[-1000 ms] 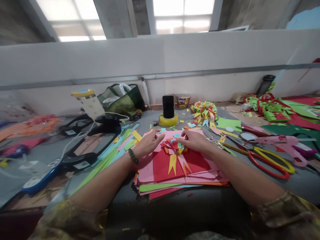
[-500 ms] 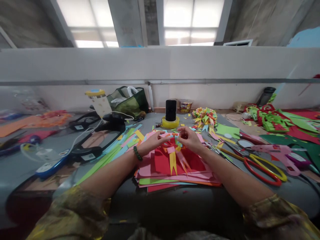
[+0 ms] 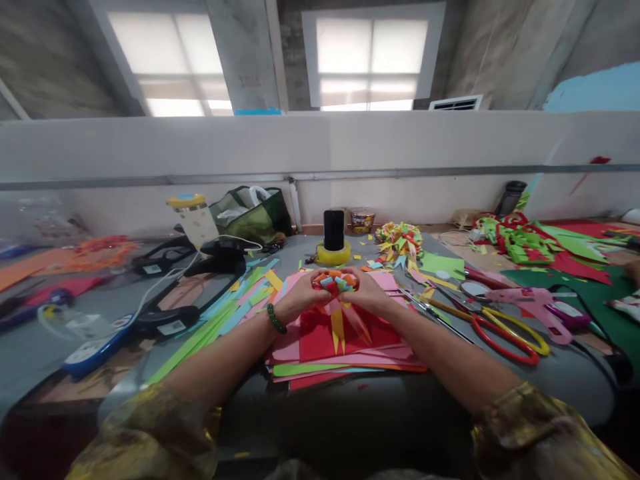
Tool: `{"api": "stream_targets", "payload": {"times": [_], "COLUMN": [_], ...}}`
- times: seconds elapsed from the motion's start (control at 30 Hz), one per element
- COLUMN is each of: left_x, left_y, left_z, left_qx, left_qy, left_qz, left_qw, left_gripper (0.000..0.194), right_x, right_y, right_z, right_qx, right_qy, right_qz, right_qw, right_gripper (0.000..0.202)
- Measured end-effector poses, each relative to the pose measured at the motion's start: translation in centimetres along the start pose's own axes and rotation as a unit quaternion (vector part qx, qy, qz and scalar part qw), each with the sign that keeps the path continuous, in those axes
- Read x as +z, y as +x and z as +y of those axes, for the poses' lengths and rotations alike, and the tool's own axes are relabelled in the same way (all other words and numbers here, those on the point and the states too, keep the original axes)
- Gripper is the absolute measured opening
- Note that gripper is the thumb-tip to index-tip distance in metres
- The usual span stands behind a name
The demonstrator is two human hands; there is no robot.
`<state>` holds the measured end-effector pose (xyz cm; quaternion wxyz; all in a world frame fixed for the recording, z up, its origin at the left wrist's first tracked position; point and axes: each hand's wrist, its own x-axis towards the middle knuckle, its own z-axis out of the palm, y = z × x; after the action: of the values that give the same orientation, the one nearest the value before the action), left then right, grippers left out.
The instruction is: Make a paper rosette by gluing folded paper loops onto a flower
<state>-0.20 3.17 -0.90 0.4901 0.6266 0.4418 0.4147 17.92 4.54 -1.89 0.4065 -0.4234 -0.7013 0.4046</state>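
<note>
My left hand [image 3: 301, 293] and my right hand [image 3: 365, 291] are curved round the two sides of a colourful paper rosette [image 3: 334, 281] with orange, blue, green and red folded pieces. Both hands grip it, and their fingertips are partly hidden behind it. Yellow and pink paper tails [image 3: 339, 330] hang from its lower side. Beneath lies a red sheet [image 3: 313, 337] on a stack of pink, green and orange paper [image 3: 290, 353]. A green bead bracelet circles my left wrist.
A phone [image 3: 334, 230] stands in a yellow holder behind my hands. Scissors [image 3: 510, 337], a pink glue gun [image 3: 535, 308] and a paper pompom [image 3: 400, 239] are to the right. Paper strips [image 3: 215, 327], a blue power strip [image 3: 97, 350] and a cup [image 3: 195, 223] are left.
Both hands have closed in round the sides of the rosette, which now shows its folded pieces upright between them. The camera view has tilted up and shifted slightly right.
</note>
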Motion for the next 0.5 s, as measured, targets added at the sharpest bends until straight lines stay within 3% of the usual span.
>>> {"api": "stream_targets", "payload": {"times": [0.2,0.5], "left_x": [-0.5,-1.2], "left_y": [-0.1,0.4], "left_z": [-0.2,-0.6], "left_qx": [-0.002,-0.046], "left_qy": [0.047,0.106], "left_qz": [0.019,0.024], "left_qw": [0.999,0.993], "left_gripper": [0.058,0.061], "right_x": [0.3,-3.7], "right_y": [0.4,1.5], "right_z": [0.2,0.8], "right_qx": [0.009,-0.037], "right_qy": [0.028,0.116], "right_qz": [0.020,0.164], "right_qw": [0.999,0.979], "right_gripper": [0.040,0.039]}}
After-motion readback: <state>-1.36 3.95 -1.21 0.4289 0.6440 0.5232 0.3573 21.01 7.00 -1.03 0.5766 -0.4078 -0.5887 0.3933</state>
